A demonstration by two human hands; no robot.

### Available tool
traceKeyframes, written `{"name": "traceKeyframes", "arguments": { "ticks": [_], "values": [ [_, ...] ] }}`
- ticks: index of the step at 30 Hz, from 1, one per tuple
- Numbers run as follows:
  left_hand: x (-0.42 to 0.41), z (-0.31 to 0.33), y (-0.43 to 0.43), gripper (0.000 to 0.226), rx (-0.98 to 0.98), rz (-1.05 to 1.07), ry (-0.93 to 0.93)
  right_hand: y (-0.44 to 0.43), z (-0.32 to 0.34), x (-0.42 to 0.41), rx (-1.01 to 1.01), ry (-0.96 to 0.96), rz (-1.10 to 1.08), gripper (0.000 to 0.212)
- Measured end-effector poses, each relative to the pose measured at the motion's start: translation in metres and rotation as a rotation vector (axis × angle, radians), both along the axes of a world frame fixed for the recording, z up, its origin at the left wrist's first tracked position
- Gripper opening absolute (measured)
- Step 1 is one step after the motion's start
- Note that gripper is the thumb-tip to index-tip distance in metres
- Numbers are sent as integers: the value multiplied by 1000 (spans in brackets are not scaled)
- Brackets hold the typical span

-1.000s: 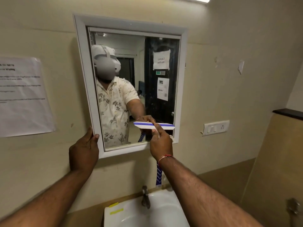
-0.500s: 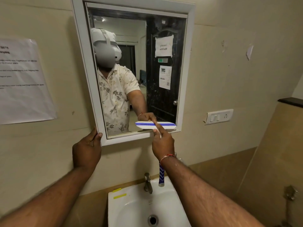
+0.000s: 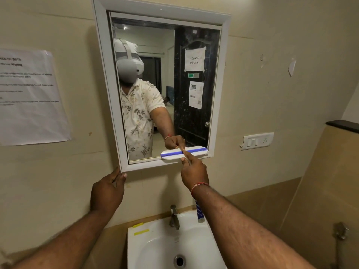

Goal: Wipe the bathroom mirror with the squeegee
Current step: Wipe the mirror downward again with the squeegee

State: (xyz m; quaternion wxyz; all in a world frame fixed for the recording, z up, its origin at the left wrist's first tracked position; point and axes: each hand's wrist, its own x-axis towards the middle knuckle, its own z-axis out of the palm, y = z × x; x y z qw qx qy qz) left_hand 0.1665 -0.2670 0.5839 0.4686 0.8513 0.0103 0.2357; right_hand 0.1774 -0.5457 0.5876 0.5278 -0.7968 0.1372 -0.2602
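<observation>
My right hand [image 3: 194, 172] is closed round the squeegee [image 3: 183, 153], whose white head with a blue strip lies above my knuckles along the mirror [image 3: 165, 90]'s bottom edge. Its blue-and-white handle sticks out below my wrist. My left hand [image 3: 106, 193] seems merely to press the frame's lower corner, fingers loosely curled.

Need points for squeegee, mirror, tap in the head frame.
squeegee [image 3: 192, 151]: head view, on the blue strip of its blade.
mirror [image 3: 223, 74]: head view, on the right side of its white frame.
tap [image 3: 174, 216]: head view, on its metal body.
</observation>
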Motion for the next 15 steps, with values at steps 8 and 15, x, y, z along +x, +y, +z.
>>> {"name": "traceKeyframes", "arguments": {
  "ticks": [8, 15],
  "values": [
    [-14, -8, -11, 65, -13, -64, 47, -1, 9, -13, -154, 30, -7, 41],
    [-38, -59, -15, 67, 48, -131, 145, 1, -61, -69, -186, 165, 11, 37]
  ]
}}
